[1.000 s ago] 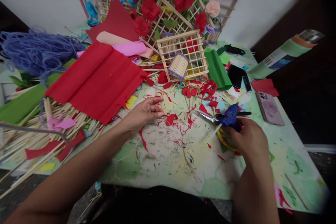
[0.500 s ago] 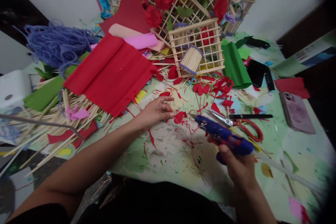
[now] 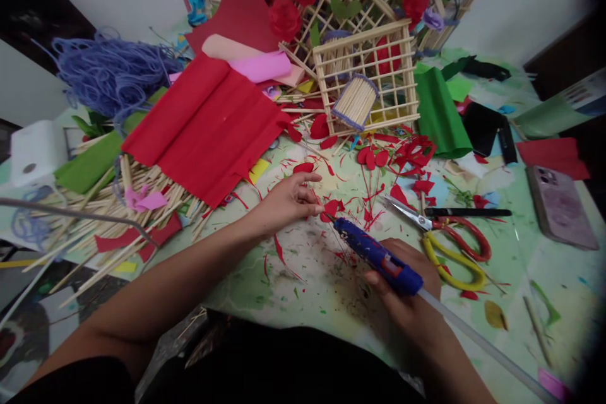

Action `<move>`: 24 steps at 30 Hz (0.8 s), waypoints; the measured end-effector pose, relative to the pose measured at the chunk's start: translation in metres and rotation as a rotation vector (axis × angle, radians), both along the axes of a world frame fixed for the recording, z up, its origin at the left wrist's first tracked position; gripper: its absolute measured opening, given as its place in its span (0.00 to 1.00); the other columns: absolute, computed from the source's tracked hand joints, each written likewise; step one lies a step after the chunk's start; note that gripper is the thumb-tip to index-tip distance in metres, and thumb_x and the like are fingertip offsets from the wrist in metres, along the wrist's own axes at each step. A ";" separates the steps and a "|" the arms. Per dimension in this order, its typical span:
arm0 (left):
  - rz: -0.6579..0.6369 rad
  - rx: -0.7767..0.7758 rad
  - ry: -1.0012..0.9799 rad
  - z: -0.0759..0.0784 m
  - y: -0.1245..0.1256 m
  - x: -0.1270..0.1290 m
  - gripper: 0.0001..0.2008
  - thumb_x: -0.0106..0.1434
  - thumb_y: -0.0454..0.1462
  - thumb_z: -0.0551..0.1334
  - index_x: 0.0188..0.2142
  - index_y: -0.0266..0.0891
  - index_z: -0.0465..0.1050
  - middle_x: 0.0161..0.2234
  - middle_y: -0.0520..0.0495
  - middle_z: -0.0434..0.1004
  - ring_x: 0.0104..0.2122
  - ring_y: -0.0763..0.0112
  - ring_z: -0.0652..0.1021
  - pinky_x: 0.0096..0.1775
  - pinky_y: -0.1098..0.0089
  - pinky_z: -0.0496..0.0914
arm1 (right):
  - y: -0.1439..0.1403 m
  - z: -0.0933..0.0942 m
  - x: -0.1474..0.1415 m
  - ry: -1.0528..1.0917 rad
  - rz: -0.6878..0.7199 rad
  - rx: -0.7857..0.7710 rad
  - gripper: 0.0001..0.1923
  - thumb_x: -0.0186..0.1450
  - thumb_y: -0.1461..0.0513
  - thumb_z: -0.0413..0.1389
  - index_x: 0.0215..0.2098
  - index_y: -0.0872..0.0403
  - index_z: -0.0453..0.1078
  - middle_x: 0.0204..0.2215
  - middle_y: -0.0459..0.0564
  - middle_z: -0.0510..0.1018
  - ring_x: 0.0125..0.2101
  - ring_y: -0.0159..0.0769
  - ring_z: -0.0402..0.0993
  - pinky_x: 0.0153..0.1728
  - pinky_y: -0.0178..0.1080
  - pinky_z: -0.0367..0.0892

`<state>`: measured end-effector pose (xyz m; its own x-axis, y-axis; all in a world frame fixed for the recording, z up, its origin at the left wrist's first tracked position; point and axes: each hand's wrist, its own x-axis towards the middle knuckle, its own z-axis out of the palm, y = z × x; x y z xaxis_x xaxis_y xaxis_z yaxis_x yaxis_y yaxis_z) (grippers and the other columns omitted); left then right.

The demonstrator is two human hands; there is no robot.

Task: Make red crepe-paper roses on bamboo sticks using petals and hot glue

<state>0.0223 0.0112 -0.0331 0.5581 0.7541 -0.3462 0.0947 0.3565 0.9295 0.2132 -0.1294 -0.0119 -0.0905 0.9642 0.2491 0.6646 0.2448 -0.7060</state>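
Observation:
My right hand [image 3: 409, 284] is wrapped round a blue hot glue gun [image 3: 374, 252], with a long pale glue stick [image 3: 478, 331] running out of its back. The gun's nozzle points left and meets or nearly meets a small red petal [image 3: 330, 208]. My left hand [image 3: 293, 202] pinches that petal by thumb and finger at its left side; the exact grip is partly hidden. Just beyond my left fingers lies another red petal [image 3: 303, 168]. Red paper scraps are scattered beneath both hands.
Scissors [image 3: 435, 227] and a black pen [image 3: 468, 212] lie right of the gun, a phone [image 3: 561, 205] farther right. Red crepe paper [image 3: 203, 132] covers thin sticks [image 3: 108, 214] at left, near blue yarn [image 3: 113, 72]. A stick lattice basket [image 3: 402, 76] stands behind.
The glue gun has swung left and turned, so its nozzle is now at the petal. My left hand keeps its pinch; the whole view has shifted slightly.

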 end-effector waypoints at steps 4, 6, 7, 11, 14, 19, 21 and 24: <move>-0.006 -0.005 -0.003 0.002 -0.001 0.000 0.31 0.48 0.32 0.67 0.52 0.34 0.60 0.23 0.54 0.71 0.24 0.75 0.73 0.28 0.72 0.64 | 0.001 -0.002 -0.001 -0.032 -0.003 -0.019 0.11 0.62 0.57 0.54 0.25 0.52 0.59 0.21 0.45 0.65 0.23 0.34 0.62 0.25 0.38 0.57; -0.006 -0.009 -0.002 0.002 -0.001 0.000 0.31 0.48 0.32 0.67 0.51 0.33 0.59 0.23 0.55 0.71 0.23 0.75 0.73 0.28 0.73 0.64 | 0.001 -0.002 -0.002 -0.048 -0.002 -0.018 0.11 0.62 0.57 0.54 0.25 0.52 0.60 0.21 0.45 0.65 0.23 0.33 0.62 0.25 0.38 0.57; -0.005 -0.009 -0.001 0.003 -0.001 0.000 0.31 0.48 0.32 0.67 0.51 0.33 0.59 0.23 0.55 0.71 0.23 0.75 0.73 0.28 0.73 0.64 | 0.001 -0.002 -0.002 -0.055 -0.004 -0.014 0.11 0.62 0.57 0.54 0.25 0.52 0.60 0.20 0.45 0.65 0.23 0.33 0.61 0.25 0.37 0.57; -0.010 0.006 -0.003 0.003 -0.001 0.000 0.31 0.48 0.32 0.67 0.51 0.34 0.60 0.23 0.54 0.71 0.23 0.76 0.72 0.28 0.73 0.64 | 0.000 -0.003 -0.002 -0.073 -0.027 0.009 0.11 0.62 0.58 0.54 0.25 0.52 0.59 0.20 0.45 0.65 0.23 0.33 0.62 0.25 0.37 0.57; -0.007 0.015 -0.003 0.003 -0.001 -0.001 0.31 0.48 0.32 0.67 0.51 0.34 0.60 0.23 0.55 0.71 0.23 0.75 0.72 0.28 0.72 0.64 | 0.000 -0.003 -0.002 -0.097 -0.033 0.018 0.11 0.63 0.57 0.53 0.25 0.52 0.59 0.21 0.45 0.65 0.23 0.33 0.62 0.25 0.37 0.57; 0.000 0.011 0.012 0.004 -0.001 0.000 0.32 0.48 0.32 0.67 0.52 0.32 0.60 0.22 0.55 0.70 0.23 0.75 0.72 0.29 0.72 0.64 | 0.001 -0.003 -0.002 -0.130 -0.029 0.032 0.12 0.64 0.57 0.53 0.25 0.52 0.59 0.20 0.45 0.65 0.22 0.33 0.61 0.25 0.37 0.56; -0.001 0.011 0.017 0.004 -0.001 0.000 0.32 0.48 0.31 0.67 0.53 0.32 0.60 0.22 0.55 0.70 0.23 0.75 0.72 0.29 0.72 0.63 | 0.001 -0.003 -0.003 -0.126 -0.027 0.032 0.12 0.63 0.57 0.53 0.24 0.52 0.59 0.20 0.45 0.65 0.22 0.33 0.61 0.25 0.37 0.56; -0.020 0.010 0.007 0.004 -0.001 0.000 0.32 0.49 0.32 0.67 0.53 0.33 0.59 0.21 0.55 0.70 0.22 0.75 0.72 0.29 0.71 0.63 | 0.001 -0.003 -0.003 -0.130 -0.027 0.017 0.13 0.63 0.56 0.53 0.24 0.52 0.59 0.20 0.45 0.65 0.22 0.33 0.61 0.25 0.37 0.55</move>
<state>0.0223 0.0104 -0.0287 0.5708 0.7464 -0.3423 0.1079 0.3451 0.9323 0.2098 -0.1288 -0.0149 -0.0975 0.9625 0.2531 0.7567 0.2368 -0.6093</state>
